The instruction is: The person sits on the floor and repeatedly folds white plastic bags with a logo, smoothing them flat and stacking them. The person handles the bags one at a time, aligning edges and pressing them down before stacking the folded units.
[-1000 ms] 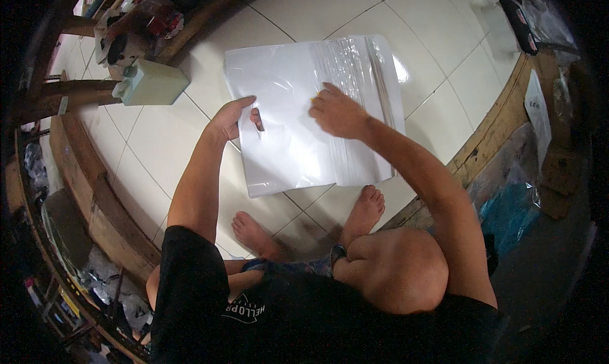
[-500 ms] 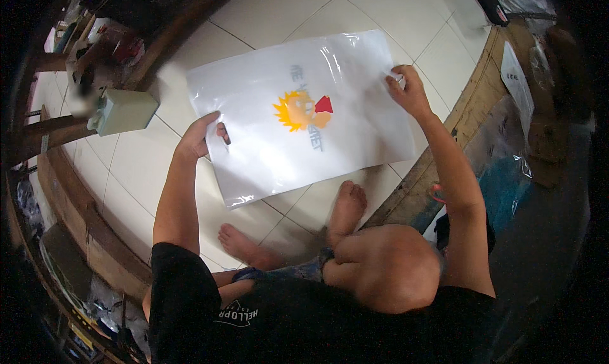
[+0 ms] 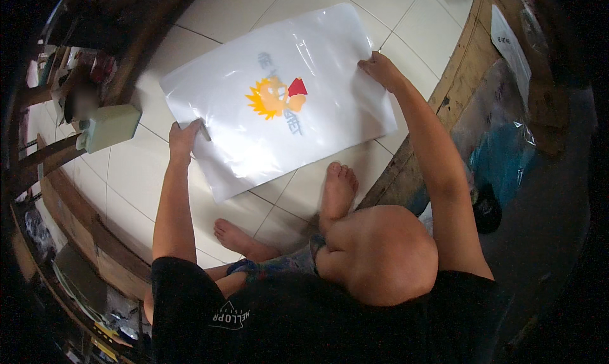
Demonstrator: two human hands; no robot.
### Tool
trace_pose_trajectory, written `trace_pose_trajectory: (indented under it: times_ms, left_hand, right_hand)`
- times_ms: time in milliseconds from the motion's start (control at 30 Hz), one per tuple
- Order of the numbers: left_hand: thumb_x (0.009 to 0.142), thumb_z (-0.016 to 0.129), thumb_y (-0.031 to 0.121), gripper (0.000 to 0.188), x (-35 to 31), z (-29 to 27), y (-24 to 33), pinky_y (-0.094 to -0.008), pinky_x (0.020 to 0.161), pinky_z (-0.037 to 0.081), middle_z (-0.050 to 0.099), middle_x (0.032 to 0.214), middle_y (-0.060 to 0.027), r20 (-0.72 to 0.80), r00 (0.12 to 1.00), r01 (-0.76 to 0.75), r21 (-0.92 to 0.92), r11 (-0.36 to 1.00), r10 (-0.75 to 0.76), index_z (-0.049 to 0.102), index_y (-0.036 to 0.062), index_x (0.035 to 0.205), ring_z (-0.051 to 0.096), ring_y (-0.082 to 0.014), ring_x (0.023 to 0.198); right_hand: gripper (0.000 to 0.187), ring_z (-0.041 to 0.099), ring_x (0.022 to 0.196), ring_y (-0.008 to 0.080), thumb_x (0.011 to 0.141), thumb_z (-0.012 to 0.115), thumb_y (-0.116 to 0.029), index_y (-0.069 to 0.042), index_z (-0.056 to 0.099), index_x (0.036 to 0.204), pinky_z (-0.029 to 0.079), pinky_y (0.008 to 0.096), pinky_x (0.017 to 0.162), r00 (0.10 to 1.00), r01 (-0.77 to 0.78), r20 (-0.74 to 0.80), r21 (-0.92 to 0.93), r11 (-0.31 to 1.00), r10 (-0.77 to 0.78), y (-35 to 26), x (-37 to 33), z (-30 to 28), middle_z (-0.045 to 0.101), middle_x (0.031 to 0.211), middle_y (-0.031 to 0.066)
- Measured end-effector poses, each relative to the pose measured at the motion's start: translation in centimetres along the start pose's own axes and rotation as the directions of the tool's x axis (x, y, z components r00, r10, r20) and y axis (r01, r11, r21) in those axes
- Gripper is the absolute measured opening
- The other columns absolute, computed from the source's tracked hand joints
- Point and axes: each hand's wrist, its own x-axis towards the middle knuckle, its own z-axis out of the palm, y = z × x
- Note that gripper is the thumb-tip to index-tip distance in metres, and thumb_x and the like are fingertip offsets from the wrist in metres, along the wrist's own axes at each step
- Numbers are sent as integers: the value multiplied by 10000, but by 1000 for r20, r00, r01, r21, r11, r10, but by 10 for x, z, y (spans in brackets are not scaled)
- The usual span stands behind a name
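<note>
A large white plastic bag (image 3: pixel 228 142), glossy and slightly see-through, is spread out in front of me at a slant. Printed on its middle are a spiky yellow, orange and red figure and grey lettering. My left hand (image 3: pixel 186 137) grips the bag's left edge, beside a small cut-out slot. At the right edge, toward the upper corner, my right hand (image 3: pixel 382 71) pinches the plastic. Its fingertips are partly hidden. I cannot tell whether the bag is single or several layers.
White tiles (image 3: pixel 285 205) make up the floor, with my bare feet (image 3: pixel 339 186) near the bag. A pale green plastic container (image 3: pixel 111 128) stands at the left by dark wooden beams. To the right run a wooden plank (image 3: pixel 466 59) and clear and teal plastic (image 3: pixel 501 154).
The bag and both hands have shifted left and up in the picture, partly with the whole view. The fingers of my left hand no longer show through the slot.
</note>
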Motion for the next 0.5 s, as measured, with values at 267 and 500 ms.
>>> trace_pose_trajectory:
  times_ms: [267, 500]
  left_hand:
    - [777, 694, 445, 618, -16, 18, -21, -445, 859, 508, 622, 984, -295, -166, 969, -42, 618, 785, 183, 592, -74, 1095, 606, -407, 976]
    - [812, 668, 416, 547, -9, 31, -24, -478, 858, 518, 602, 1027, -302, -275, 944, 62, 687, 724, 180, 602, -60, 1072, 623, -432, 954]
  right_hand:
    - [443, 624, 765, 254, 900, 622, -387, 27, 551, 1041, 518, 414, 643, 999, -32, -43, -215, 976, 23, 7, 14, 4, 631, 929, 161]
    - [515, 604, 1026, 494, 864, 636, -359, 99, 604, 1095, 527, 492, 879, 992, -19, -121, -357, 934, -26, 26, 34, 18, 546, 1260, 286]
